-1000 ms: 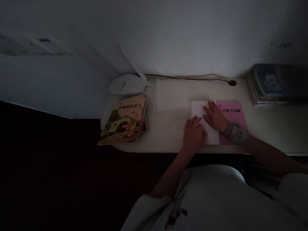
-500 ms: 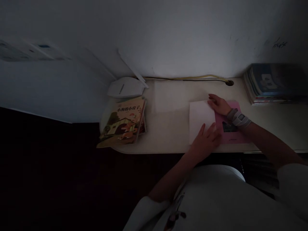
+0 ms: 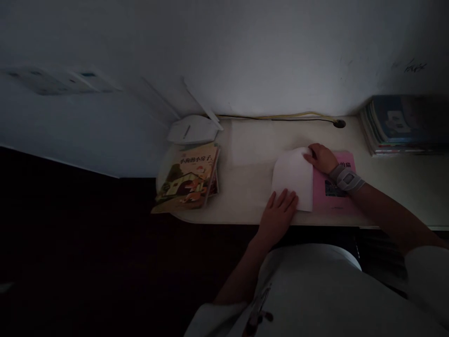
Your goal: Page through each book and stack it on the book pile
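Note:
A pink book point(image 3: 319, 199) with dark lettering and a dark picture lies near the front of the desk. White paper point(image 3: 293, 175) covers its left side, and the paper's upper left edge curves round; whether it is a loose sheet or a page of the book I cannot tell. My left hand point(image 3: 278, 215) rests on the lower left of the paper, fingers spread flat. At the paper's upper right corner, my right hand point(image 3: 321, 158) pinches the edge between thumb and fingers. A grey watch is on that wrist.
Picture books point(image 3: 191, 178) overlap the left end of the desk point(image 3: 242, 196). Behind them stands a white router point(image 3: 192, 130) with antennas. Cables point(image 3: 280, 116) run along the wall to a round hole point(image 3: 339, 123). A stack of books point(image 3: 396, 124) sits at the back right.
My left hand has slid left and now lies flat on the paper's lower left. My right hand has closed on the top corner, and the paper's upper left has curled. The view has shifted slightly.

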{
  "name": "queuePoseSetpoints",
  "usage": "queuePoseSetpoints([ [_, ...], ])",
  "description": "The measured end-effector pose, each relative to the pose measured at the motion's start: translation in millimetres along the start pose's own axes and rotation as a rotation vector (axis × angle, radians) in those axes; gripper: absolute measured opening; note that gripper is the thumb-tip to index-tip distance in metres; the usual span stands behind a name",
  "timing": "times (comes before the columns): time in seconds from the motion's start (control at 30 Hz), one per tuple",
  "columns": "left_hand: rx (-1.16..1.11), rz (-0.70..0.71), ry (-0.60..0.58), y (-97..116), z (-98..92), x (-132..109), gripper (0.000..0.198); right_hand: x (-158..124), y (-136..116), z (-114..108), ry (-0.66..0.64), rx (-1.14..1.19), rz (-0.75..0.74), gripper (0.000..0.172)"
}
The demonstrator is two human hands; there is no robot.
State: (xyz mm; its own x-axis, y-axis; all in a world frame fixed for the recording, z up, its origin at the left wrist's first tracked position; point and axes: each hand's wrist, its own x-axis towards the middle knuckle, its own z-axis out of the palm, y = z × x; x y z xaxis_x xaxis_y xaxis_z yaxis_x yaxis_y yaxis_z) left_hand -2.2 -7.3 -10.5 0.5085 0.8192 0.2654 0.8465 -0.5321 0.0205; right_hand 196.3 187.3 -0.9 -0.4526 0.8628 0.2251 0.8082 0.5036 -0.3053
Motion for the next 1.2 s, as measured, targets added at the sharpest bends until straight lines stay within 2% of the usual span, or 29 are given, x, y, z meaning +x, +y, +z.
queuePoseSetpoints([
  [0.13, 0.004, 0.205, 0.0, 20.8, -4.2, 15.2, 0.038, -0.2, -11.2, 4.4, -0.027, -0.086, 0.013, 0.038],
  [0.2, 0.011, 0.253, -0.038, 26.0, -7.0, 25.0, 0.035, -1.2, -16.8, 6.7, -0.028, -0.084, 0.018, 0.042],
  [0.3, 0.013, 0.201, -0.134, 22.8, -10.1, 33.0, 0.037, -3.9, -21.6, 8.8, -0.009, -0.053, 0.004, 0.054],
  [0.4, -0.063, 0.17, -0.227, 15.4, -11.1, 29.9, 0.044, -6.7, -23.9, 8.3, -0.093, -0.112, -0.083, 0.064],
  [0.5, -0.149, 0.167, -0.279, 16.8, -10.8, 23.1, 0.07, -6.6, -28.1, 5.1, -0.22, -0.212, -0.121, 0.069],
  [0.57, -0.165, 0.152, -0.297, 22.3, -10.8, 20.9, 0.087, -4.7, -33.0, 1.6, -0.259, -0.27, -0.117, 0.07],
  [0.67, -0.238, 0.135, -0.329, 21.1, -13.0, 24.0, 0.087, -3.2, -43.1, -4.7, -0.269, -0.347, -0.118, 0.069],
  [0.77, -0.48, -0.064, -0.272, -10.2, -18.3, 32.6, 0.06, -11.1, -52.9, -11.1, -0.181, -0.388, -0.131, 0.063],
  [0.8, -0.569, -0.235, -0.196, -27.4, -20.1, 36.1, 0.051, -16.6, -54.9, -13.3, -0.15, -0.378, -0.129, 0.062],
  [0.87, -0.558, -0.457, -0.083, -66.2, -22.6, 43.0, 0.049, -31.3, -55.7, -17.5, -0.131, -0.33, -0.106, 0.062],
  [0.93, -0.604, -0.812, 0.031, -102.3, -23.0, 48.9, 0.05, -48.4, -52.3, -21.6, -0.144, -0.281, -0.077, 0.063],
  [0.97, -0.63, -0.883, 0.033, -116.8, -22.3, 51.5, 0.052, -56.9, -49.3, -23.3, -0.151, -0.265, -0.074, 0.063],
  [1.03, -0.707, -0.932, -0.069, -136.2, -20.6, 56.2, 0.049, -72.1, -41.4, -25.4, -0.151, -0.235, -0.092, 0.062],
  [1.1, -0.811, -0.871, -0.231, -144.3, -20.3, 61.1, 0.033, -84.3, -31.4, -25.4, -0.131, -0.187, -0.123, 0.057],
  [1.13, -0.892, -0.839, -0.275, -145.0, -21.5, 63.8, 0.026, -89.3, -25.8, -24.8, -0.114, -0.156, -0.137, 0.056],
  [1.2, -1.155, -0.769, -0.279, -140.8, -27.0, 70.3, 0.023, -97.8, -13.9, -23.1, -0.064, -0.078, -0.151, 0.054],
])
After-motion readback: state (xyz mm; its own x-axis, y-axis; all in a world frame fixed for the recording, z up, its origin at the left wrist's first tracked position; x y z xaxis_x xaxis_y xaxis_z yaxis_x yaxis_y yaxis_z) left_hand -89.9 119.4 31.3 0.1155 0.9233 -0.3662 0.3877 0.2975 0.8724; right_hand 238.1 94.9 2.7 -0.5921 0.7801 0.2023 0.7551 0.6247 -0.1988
